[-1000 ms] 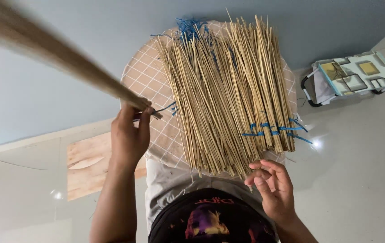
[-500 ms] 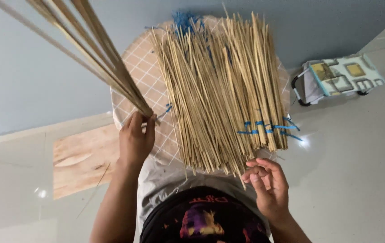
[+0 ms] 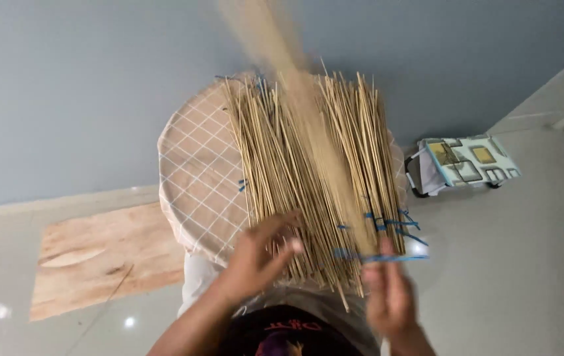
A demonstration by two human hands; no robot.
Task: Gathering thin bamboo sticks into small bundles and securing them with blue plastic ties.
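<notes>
A: Dozens of thin bamboo sticks (image 3: 308, 178) lie side by side on the round surface (image 3: 196, 184), running from about six o'clock near us to twelve o'clock at the wall. We keep them parallel, it seems, so that the blue string (image 3: 387, 227) can cross them near our end, at roughly four o'clock of the mat, and bind them in a row.

B: And the blur over the middle?

A: A small sheaf of sticks (image 3: 295, 99), streaked with motion, slanting from the near edge up toward twelve. We cannot tell for certain which hand carries it.

B: What of the grip on each side?

A: Our left hand (image 3: 255, 260) sits at the near edge of the mat, about seven o'clock, fingers curled over the stick ends; it is too smeared to say whether they clamp anything. Our right hand (image 3: 387, 296) is at five o'clock, fingers raised beside the blue string, again too blurred for us to call it closed or spread.

B: Beyond that?

A: The surface wears a pale checked cloth, probably so sticks slide little. At nine o'clock a wooden board (image 3: 97, 257) lies on the floor; at three o'clock a small patterned bag (image 3: 470, 161) rests against the grey wall (image 3: 97, 86).
</notes>
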